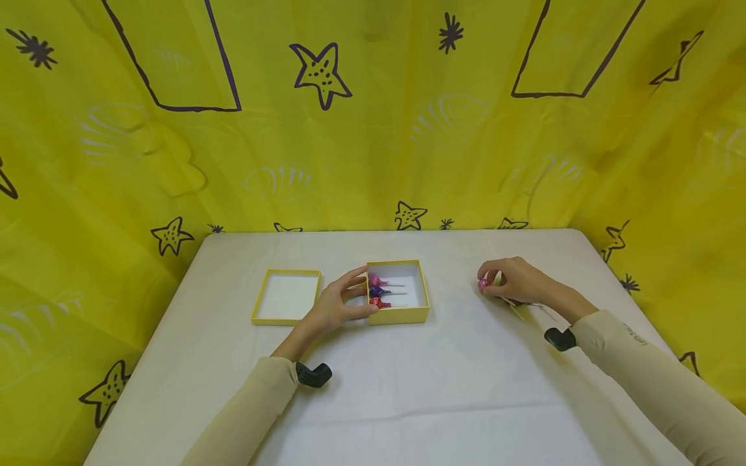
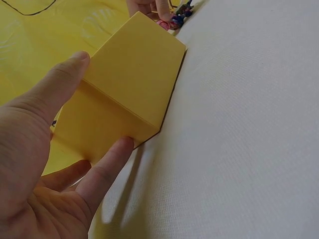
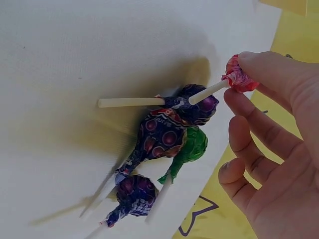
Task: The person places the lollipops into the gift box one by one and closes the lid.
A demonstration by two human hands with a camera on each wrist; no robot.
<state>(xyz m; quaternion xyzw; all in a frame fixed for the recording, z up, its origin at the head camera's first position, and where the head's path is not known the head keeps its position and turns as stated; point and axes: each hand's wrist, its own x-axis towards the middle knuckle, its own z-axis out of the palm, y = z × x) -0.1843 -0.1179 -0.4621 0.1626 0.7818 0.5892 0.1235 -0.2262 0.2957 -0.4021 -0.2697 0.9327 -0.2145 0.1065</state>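
Note:
A small yellow box (image 1: 399, 316) stands open at the table's middle, with three wrapped lollipops (image 1: 379, 292) in pink, purple and red lying inside. My left hand (image 1: 358, 294) grips its left wall; in the left wrist view the thumb and a finger clasp the box (image 2: 134, 84). To the right, my right hand (image 1: 486, 281) pinches a red-pink lollipop (image 3: 244, 82) by its head, its stick pointing down toward a pile of purple and green lollipops (image 3: 169, 134) on the cloth. That pile is mostly hidden under the hand in the head view.
The box's yellow lid (image 1: 287, 296) lies open side up just left of my left hand. A white cloth covers the table (image 1: 408, 388). Yellow patterned curtain (image 1: 373, 129) closes in the back and both sides.

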